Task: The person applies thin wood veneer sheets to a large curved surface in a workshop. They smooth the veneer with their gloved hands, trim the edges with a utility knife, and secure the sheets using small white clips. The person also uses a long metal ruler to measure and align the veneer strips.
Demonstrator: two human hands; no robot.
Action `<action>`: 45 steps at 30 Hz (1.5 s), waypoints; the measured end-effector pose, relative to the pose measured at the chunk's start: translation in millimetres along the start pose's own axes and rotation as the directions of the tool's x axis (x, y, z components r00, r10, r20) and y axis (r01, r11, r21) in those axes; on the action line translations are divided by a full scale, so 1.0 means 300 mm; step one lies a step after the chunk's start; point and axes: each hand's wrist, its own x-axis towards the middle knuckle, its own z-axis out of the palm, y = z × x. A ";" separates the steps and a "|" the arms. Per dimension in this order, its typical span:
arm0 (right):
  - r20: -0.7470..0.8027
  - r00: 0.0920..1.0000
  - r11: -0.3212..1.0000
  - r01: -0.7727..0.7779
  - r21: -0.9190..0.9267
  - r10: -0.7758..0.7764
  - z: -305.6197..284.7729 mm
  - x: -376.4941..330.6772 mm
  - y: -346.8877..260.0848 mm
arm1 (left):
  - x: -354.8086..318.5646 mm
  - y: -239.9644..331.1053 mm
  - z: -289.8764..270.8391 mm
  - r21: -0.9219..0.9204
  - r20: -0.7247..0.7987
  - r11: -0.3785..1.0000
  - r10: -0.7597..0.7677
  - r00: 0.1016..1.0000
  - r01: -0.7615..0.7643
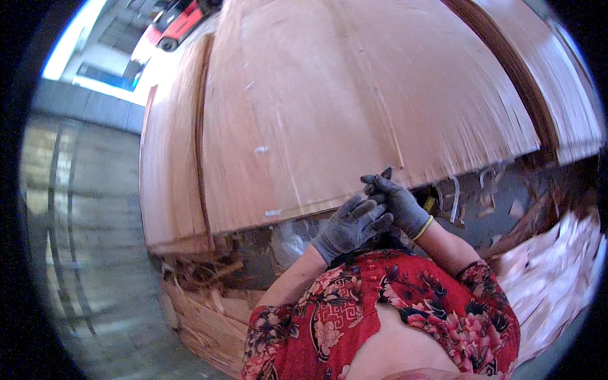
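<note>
Both of my hands wear grey gloves with darker fingertips and meet in front of my body, by the near edge of a wide wood veneer sheet (316, 107). My left hand (350, 228) has its fingers bent inward against the right one. My right hand (403, 206) has its fingers drawn together, tips pointing up and left over the sheet's edge. Whatever lies between the hands, if anything, is hidden. A yellow band circles my right wrist. Pale seams and small whitish tape pieces (272, 213) mark the sheet.
More veneer stacks stand at the left (174, 152) and right (557, 82), with dark gaps between. Torn veneer scraps (212, 272) lie below at the left, and a pale heap of veneer pieces (551, 278) at the right. A red forklift (180, 24) is far off at upper left.
</note>
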 end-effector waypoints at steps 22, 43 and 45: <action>-0.273 0.939 0.317 -0.198 -0.927 -0.211 -0.508 -0.089 -0.253 | -0.825 -0.137 0.260 -0.266 -0.493 0.009 -0.861 -0.128 0.964; -0.654 0.754 0.523 -0.536 -0.662 -0.055 -0.580 -0.456 0.061 | -0.522 -0.158 0.289 -0.064 -0.198 0.660 -0.744 0.638 0.749; -0.690 0.721 0.484 -0.584 -0.652 -0.062 -0.632 -0.454 0.076 | -0.468 -0.150 0.285 -0.111 -0.093 0.718 -0.696 0.712 0.687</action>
